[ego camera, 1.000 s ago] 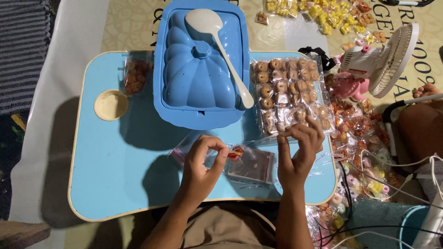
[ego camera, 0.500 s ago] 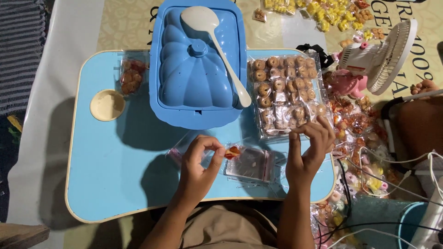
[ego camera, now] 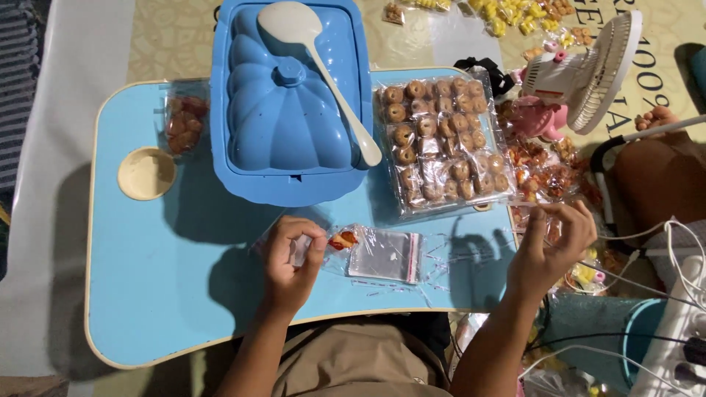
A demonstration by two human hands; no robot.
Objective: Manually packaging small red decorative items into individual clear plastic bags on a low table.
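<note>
The left hand (ego camera: 290, 257) pinches the corner of a small clear bag (ego camera: 382, 255) with finger and thumb closed on it. A little red and orange sweet (ego camera: 343, 240) sits in the bag, just right of the fingertips. The rest of the bag lies flat on the blue table (ego camera: 169, 294), further right of the pinch.

The right hand (ego camera: 551, 242) is well to the right of the bag, at the table's edge. Its fingers are curled, but I cannot tell if they hold anything. A moment ago this hand was closer to the bag; now it has moved out to the right, over the pile of wrapped sweets (ego camera: 544, 173).

Above the left hand stands a big blue box (ego camera: 290, 110) with a white spoon (ego camera: 323, 70) on its lid. Above the bag lies a pack of cookies (ego camera: 441, 140). A small fan (ego camera: 588, 70) stands beyond the right hand.
</note>
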